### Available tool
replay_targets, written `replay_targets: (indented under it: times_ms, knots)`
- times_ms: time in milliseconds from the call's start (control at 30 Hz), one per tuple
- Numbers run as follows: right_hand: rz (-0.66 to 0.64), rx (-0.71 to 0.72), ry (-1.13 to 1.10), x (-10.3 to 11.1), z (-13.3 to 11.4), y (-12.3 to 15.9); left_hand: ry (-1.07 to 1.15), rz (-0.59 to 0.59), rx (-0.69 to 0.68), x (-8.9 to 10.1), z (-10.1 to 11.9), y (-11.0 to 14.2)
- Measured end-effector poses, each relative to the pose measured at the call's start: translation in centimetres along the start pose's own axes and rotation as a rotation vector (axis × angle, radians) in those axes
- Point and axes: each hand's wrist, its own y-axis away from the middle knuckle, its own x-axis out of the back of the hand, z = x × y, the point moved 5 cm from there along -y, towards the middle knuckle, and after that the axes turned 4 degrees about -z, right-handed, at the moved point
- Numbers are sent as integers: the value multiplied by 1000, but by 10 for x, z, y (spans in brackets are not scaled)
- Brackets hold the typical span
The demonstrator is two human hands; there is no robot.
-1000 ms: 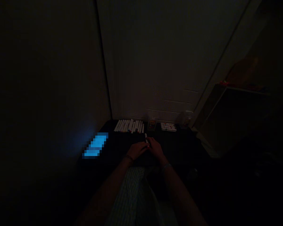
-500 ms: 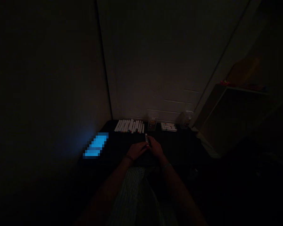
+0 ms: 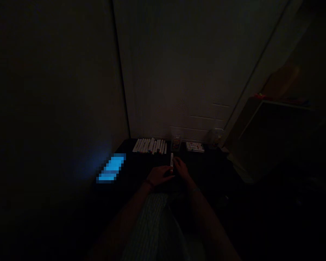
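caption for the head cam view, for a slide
Left hand and right hand at an upright white marker, a row of white markers behind on a dark table

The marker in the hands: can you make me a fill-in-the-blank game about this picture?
1. The marker between the left hand and the right hand stands ____.
2. More markers lie side by side in a ____ at the far edge of the dark table.
3. The blurry glowing patch on the table is ____.

Missing words: upright; row; blue.

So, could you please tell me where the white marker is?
In the head view, the white marker stands upright between the left hand and right hand, below the row of markers.
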Motion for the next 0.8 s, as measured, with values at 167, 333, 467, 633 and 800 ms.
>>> replay_targets:
  times_ms: [167, 333, 467, 633, 800]
  knots:
    - [-58, -48, -282, -4, 6, -2, -11, -50, -18, -5, -1, -1]
    - [-97, -26, -425, -2, 1, -3, -19, -126, 6, -12, -6, -2]
    - [-128, -30, -419, 0, -7, -1, 24, -117, 89, -8, -9, -3]
    - [-155, -65, -432, -3, -10, 1, 7, -87, 196, -4, -16, -4]
    - [-187, -37, -396, -5, -11, 2, -13, -155, 174, -8, -17, -6]
